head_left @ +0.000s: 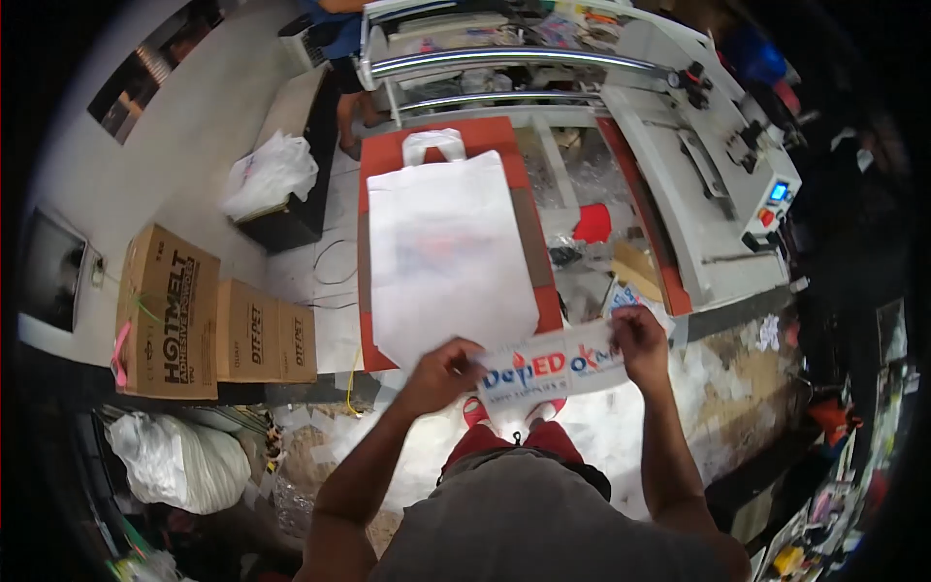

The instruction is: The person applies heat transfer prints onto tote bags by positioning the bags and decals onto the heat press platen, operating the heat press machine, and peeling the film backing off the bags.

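Stretched between my two hands is a printed transfer film with blue and red letters reading "DepED" and more. My left hand pinches its left end, and my right hand grips the right end. Just beyond lies a white tote bag, flat on the red pad of a heat press, its handles pointing away from me. A faint print shows in the bag's middle. The film is held nearer to me than the bag; whether its edge touches the bag's lower edge I cannot tell.
The press's control box and white platen stand at the right. Cardboard boxes sit at the left, below a white plastic bag on a dark bench. Another person stands at the back. Scraps litter the floor.
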Demonstrator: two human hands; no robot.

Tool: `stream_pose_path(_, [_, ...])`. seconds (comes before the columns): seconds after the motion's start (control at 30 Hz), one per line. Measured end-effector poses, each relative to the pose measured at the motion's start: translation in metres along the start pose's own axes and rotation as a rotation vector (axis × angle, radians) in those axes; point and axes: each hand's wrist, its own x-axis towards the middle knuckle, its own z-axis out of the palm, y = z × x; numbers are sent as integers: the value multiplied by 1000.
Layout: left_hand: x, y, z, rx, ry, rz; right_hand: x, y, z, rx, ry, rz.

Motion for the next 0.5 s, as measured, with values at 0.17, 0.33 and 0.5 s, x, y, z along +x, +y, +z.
stream_pose_path(0.17, [38,12,-85,-12,508,153,83,-1,90,88,20,-232])
stream_pose_path(0.33, [101,-7,-150,22,742,150,137,-6,146,-148,211,-444])
stream_pose_path(0.5, [143,-38,-169,376,840,40,135,14,156,-542,109,-565])
